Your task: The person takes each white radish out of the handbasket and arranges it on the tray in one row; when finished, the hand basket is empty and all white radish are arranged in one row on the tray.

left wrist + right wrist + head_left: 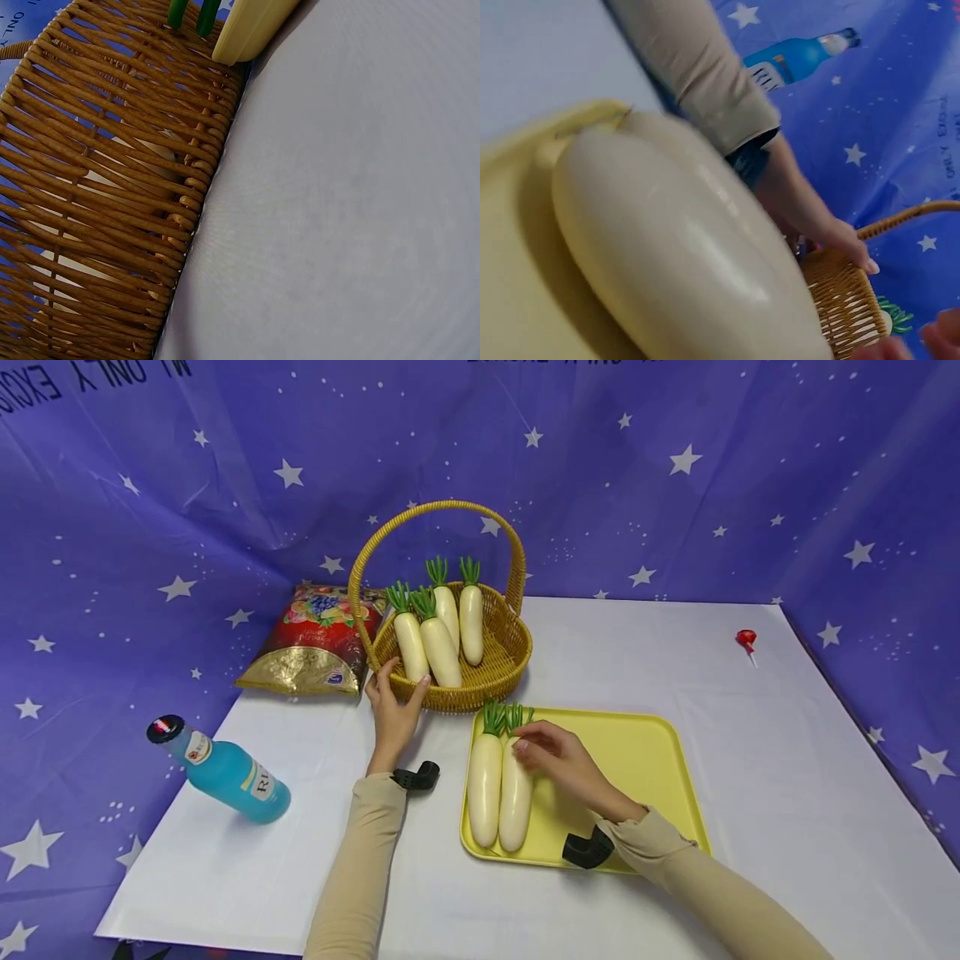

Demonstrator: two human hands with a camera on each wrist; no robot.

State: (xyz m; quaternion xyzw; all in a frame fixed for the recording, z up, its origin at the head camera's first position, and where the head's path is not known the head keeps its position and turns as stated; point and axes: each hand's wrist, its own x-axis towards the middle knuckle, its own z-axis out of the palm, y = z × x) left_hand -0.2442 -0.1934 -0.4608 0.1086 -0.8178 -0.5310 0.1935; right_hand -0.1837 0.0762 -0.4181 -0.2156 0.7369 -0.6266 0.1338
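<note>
A wicker basket point(491, 689) with a tall handle holds several white radishes point(471, 625) with green tops. My left hand point(395, 714) holds its near left rim, fingers and thumb spread along the edge; the right wrist view also shows this hand point(817, 214) at the basket point(847, 304). Two more white radishes point(485, 789) lie side by side at the left of a yellow tray point(622, 760). My right hand point(566, 764) is over the upper end of the right-hand radish point(516, 802), fingers loosely bent; its fingertips point(941, 337) look apart in the right wrist view.
Behind the basket's left side lies a red and gold bag point(307, 639). A blue bottle point(236, 777) stands at the table's left. Far right on the white table point(787, 760) is a red lollipop point(746, 641). A starry purple cloth point(600, 485) hangs behind.
</note>
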